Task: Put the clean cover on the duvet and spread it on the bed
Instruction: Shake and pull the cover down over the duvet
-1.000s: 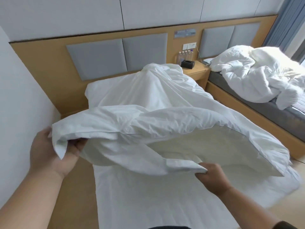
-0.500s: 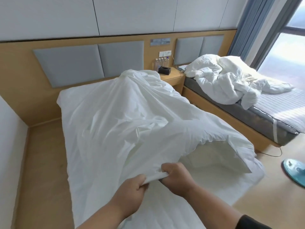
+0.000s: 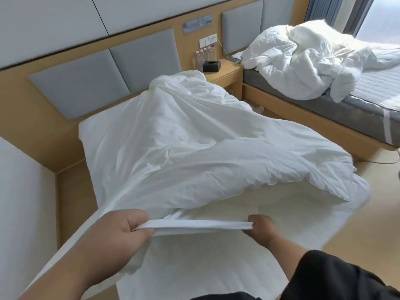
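On the far left I see a white wall (image 3: 23, 191) and the wooden floor strip (image 3: 73, 191) beside the bed (image 3: 91, 131). My left hand (image 3: 123, 232) sits near the lower left, fingers curled tight, thumb pressed down, pinching the left end of a folded hem of the white cover (image 3: 173, 152). That hem (image 3: 201, 225) runs taut as a flat band from this hand across to my right hand (image 3: 263, 229), which grips the other end in a closed fist, just right of centre. A black sleeve (image 3: 329, 278) covers the right forearm at the bottom edge.

The cover lies directly beyond both hands, bunched and wrinkled over the bed, rising to a peak near the grey padded headboard (image 3: 104, 81). To the right of my right hand the cover's mouth gapes, and inside I can make out the cream duvet (image 3: 270, 200); how far it reaches into the cover is hidden by the folds. The cover's near right corner is blurred, so I cannot tell its edge.

Further right, a wooden nightstand (image 3: 225, 76) carries a black box (image 3: 211, 66) and some bottles (image 3: 204, 56). Beyond it stands a second bed (image 3: 324, 118) with a heap of white bedding (image 3: 303, 61), cut off by the right edge. A blue curtain (image 3: 329, 11) hangs at the top right.
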{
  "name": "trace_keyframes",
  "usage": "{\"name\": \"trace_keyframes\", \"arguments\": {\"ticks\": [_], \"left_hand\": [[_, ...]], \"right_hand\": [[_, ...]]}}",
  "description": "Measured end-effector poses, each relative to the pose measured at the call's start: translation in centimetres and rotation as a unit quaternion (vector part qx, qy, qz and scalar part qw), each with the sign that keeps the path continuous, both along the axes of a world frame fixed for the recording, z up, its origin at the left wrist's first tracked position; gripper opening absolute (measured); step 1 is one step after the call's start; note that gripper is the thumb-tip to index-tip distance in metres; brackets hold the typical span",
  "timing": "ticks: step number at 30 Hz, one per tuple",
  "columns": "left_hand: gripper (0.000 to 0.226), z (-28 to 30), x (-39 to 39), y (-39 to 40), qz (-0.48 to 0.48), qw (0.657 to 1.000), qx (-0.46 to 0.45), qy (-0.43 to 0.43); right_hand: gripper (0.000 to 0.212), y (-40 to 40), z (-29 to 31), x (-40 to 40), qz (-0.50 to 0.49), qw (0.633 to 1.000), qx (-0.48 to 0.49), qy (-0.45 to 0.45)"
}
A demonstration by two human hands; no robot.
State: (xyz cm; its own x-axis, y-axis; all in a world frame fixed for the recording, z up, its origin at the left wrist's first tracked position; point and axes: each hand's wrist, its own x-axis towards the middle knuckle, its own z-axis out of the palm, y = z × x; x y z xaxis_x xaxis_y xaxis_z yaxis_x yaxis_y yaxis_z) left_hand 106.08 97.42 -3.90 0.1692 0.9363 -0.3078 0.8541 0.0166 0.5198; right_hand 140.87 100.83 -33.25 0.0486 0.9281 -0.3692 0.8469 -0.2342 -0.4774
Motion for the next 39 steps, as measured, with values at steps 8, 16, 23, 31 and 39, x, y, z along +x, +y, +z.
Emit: {"name": "trace_keyframes", "arguments": {"ticks": [8,16,23,31,39], "left_hand": [[0.021,-1.9,-4.4,2.7,0.167,0.985,0.049,0.012],[0.046,-7.6,14.0,4.3,-0.108,0.989,0.091,-0.036],[0.031,-8.7,18.2,5.7,-0.017,0.996,0.027,-0.078],[0.024,-6.7,19.5,5.1,-0.051,0.998,0.019,-0.008],[0.021,-2.3,15.7,5.7,-0.007,0.999,0.029,-0.016]], "right_hand": [[0.04,5.8,11.1,5.0,-0.128,0.931,0.286,0.19],[0.039,5.1,18.4,-1.9,0.079,0.94,0.269,0.196],[0.024,3.7,13.3,2.6,0.138,0.968,0.169,0.123],[0.037,2.6,1.5,8.4,-0.044,0.995,0.038,0.08],[0.016,4.1,0.7,17.7,-0.197,0.978,0.047,0.053]]}}
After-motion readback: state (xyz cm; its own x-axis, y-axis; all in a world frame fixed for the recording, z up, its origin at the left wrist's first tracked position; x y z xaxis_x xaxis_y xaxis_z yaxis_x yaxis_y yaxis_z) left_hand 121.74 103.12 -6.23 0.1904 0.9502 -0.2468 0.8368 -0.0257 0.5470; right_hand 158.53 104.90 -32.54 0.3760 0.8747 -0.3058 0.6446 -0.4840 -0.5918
